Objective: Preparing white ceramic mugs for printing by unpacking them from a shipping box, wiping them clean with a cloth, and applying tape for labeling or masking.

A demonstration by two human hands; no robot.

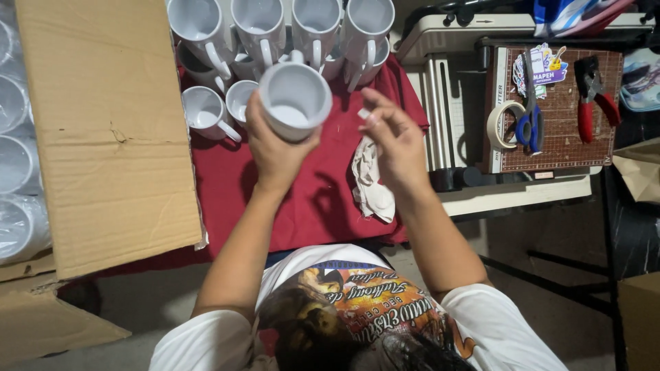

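Closest to the lens is the person's white printed T-shirt (357,316), with both bare forearms reaching up from it over a dark red cloth (309,199) that covers the work surface. Wrapped around the body of a plain white ceramic mug (294,99) is the left hand (275,148), fingers and thumb curled tight about its side; the mug is lifted above the cloth and tipped so that its mouth faces the camera, and its inside shows bare white, with nothing in it. Beside it, the right hand (392,141) hovers with loosely bent fingers, thumb and forefinger drawn close at the tips; whether they pinch anything cannot be told. Under that hand a crumpled off-white rag (371,182) lies on the cloth.

Beyond the held mug, 4 more white mugs (285,24) stand in a row with handles toward the person, and further ones (206,110) sit below them at the left, all open-mouthed and empty as far as can be seen. A large brown cardboard box flap (110,130) fills the left side; past its edge, more white mugs in clear wrapping (14,172) sit packed in a column.

To the right, a brown gridded cutting mat (564,117) carries a roll of beige masking tape (502,124), blue-handled scissors (531,124) and red-handled pliers (591,96).
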